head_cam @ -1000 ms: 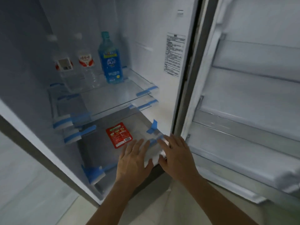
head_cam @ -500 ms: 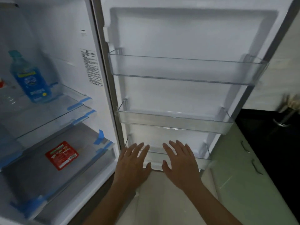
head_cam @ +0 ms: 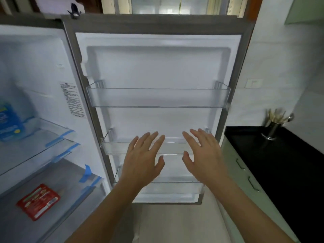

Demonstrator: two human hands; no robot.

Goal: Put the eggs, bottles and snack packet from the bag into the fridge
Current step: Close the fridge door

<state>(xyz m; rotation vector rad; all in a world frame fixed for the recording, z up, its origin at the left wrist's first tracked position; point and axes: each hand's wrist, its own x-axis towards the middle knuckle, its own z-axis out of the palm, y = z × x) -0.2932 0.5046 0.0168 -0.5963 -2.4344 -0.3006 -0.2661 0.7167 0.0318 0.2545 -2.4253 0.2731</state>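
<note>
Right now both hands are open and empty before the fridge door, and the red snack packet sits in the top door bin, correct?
Not quite. In the head view the red snack packet lies on the fridge's lower inner shelf; the top door bin is empty. Left hand and right hand are open and empty.

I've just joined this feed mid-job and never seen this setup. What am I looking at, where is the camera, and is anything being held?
There is no robot: a person wears one wide-angle camera on the head, looking forward and down. Both bare hands, left hand and right hand, are spread open and empty in front of the open fridge door, whose clear door bins hold nothing. Inside the fridge at left, a red snack packet lies flat on a lower shelf, and a blue bottle stands on a glass shelf above.
</note>
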